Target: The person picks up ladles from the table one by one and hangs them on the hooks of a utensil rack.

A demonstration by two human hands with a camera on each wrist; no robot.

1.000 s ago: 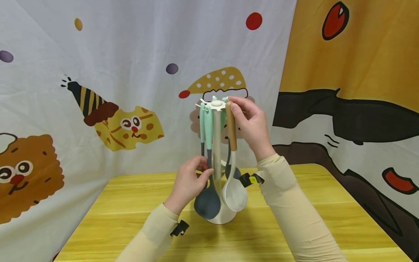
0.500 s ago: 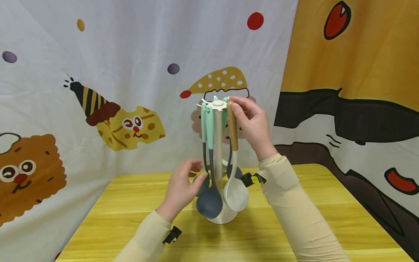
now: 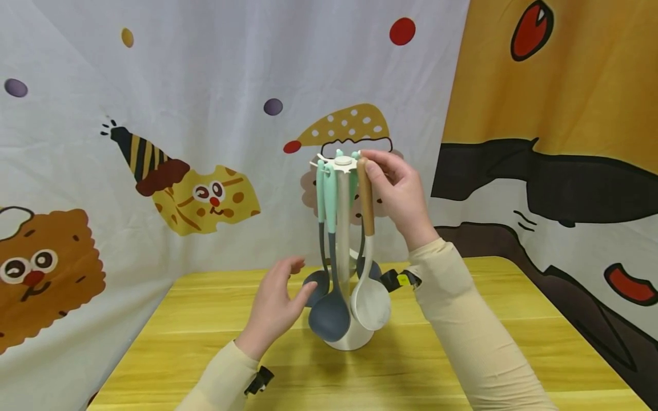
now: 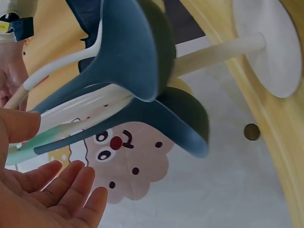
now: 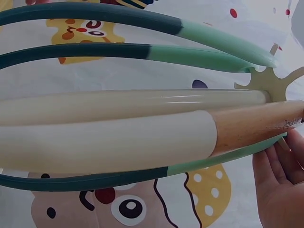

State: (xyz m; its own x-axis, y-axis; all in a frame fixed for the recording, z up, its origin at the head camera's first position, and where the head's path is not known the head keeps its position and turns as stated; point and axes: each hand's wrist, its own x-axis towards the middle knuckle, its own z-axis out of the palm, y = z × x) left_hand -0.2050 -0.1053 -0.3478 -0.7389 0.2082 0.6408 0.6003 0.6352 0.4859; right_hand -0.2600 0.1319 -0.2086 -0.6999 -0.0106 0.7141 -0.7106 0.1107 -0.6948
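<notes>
A cream utensil stand (image 3: 344,251) rises from a round base on the table. At its top, my right hand (image 3: 403,191) pinches the wooden handle end of a white ladle (image 3: 371,302), right at the hooks. On the stand's left side hang a dark blue ladle (image 3: 329,317) with a mint-green handle and a second blue ladle (image 3: 317,285) behind it. My left hand (image 3: 275,305) is apart from them, fingers spread and holding nothing. In the left wrist view, its fingers (image 4: 78,183) lie below the mint handles.
Another dark utensil (image 3: 372,268) hangs at the back right of the stand, partly hidden. The yellow wood-grain table (image 3: 205,319) carries the stand. Behind it hangs a cartoon-printed cloth (image 3: 221,68).
My left hand has drawn back to the left, away from the blue ladles, and its fingers have opened. My right hand keeps its pinch on the white ladle's handle.
</notes>
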